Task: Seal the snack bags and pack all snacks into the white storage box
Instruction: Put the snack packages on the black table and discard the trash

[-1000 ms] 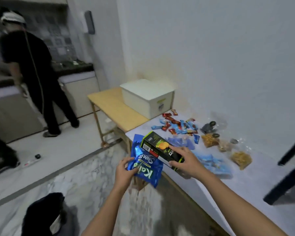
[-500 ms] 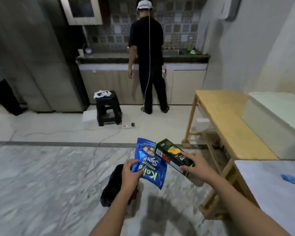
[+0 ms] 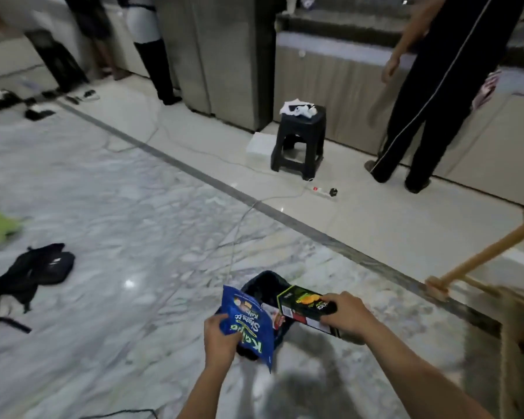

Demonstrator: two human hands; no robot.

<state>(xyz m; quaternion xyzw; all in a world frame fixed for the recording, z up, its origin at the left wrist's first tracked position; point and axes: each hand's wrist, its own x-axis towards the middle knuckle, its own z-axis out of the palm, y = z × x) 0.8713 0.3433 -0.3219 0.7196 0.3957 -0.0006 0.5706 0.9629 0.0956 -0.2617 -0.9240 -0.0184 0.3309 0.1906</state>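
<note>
My left hand (image 3: 220, 337) grips a blue snack bag (image 3: 250, 320) by its lower edge, low in the middle of the view. To its right, my right hand (image 3: 344, 314) holds a black and green carton with an orange picture (image 3: 303, 303). Bag and carton hang side by side over a dark bag (image 3: 265, 285) that lies on the marble floor. The white storage box and the snack table are out of view.
A wooden table leg (image 3: 481, 252) slants in at the right edge. A black stool (image 3: 300, 140) stands ahead, with a power strip (image 3: 322, 192) and its cable on the floor. A person in dark trousers (image 3: 421, 116) stands at the counter. A black backpack (image 3: 28, 273) lies at left.
My view has swung left, away from the snack table and white box toward the open floor. Both hands kept hold of the blue bag and the carton throughout.
</note>
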